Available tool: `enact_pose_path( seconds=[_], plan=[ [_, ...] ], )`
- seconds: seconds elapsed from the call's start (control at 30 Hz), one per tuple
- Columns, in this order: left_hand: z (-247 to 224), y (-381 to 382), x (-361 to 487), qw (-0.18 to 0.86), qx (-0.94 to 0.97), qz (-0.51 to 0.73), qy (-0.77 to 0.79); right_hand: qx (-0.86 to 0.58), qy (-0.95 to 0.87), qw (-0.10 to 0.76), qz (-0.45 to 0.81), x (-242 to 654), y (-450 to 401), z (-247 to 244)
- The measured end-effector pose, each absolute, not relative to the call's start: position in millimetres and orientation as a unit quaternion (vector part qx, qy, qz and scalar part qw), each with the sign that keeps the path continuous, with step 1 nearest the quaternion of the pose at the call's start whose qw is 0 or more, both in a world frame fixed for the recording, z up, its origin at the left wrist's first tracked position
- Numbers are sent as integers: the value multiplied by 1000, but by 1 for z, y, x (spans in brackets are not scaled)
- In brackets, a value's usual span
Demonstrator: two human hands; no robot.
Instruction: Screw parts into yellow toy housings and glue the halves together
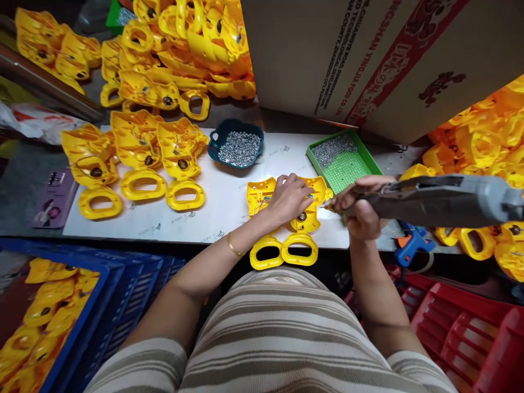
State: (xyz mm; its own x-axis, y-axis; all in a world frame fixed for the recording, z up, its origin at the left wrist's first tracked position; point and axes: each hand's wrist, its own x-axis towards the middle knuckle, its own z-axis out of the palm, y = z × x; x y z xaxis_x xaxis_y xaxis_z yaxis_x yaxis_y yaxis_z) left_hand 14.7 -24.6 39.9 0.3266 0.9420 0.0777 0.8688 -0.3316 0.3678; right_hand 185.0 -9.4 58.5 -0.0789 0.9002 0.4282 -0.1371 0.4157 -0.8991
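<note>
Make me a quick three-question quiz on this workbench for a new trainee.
1. Multiple choice: what does the right hand hold?
A) a purple box
B) a gray power tool
C) a blue crate

2. True or false: the dark bowl stands to the left of the green tray.

3. Fill in the blank: the left hand rests on plastic parts coloured ____.

Key: 1 B; 2 true; 3 yellow.
</note>
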Motion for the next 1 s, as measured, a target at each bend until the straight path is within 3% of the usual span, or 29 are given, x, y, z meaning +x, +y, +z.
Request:
enact_pose_path(
  seconds=[0.13, 0.37, 0.6, 0.77, 1.0],
  plan=[
    [41, -71, -33, 86, 802, 203, 555, -289, -559, 644, 435, 203, -25, 57],
    [13, -104, -44, 111, 806, 117, 569, -342, -532, 653, 416, 205, -30, 42],
    [18, -81, -33, 76, 817, 161, 548, -328, -524, 671, 410, 204, -33, 54],
    [27, -36, -87, 21, 690, 262, 674, -315, -551, 672, 382, 208, -39, 60],
    [23, 56, -153, 152, 654, 147, 726, -324, -538, 675, 389, 210, -50, 58]
  ],
)
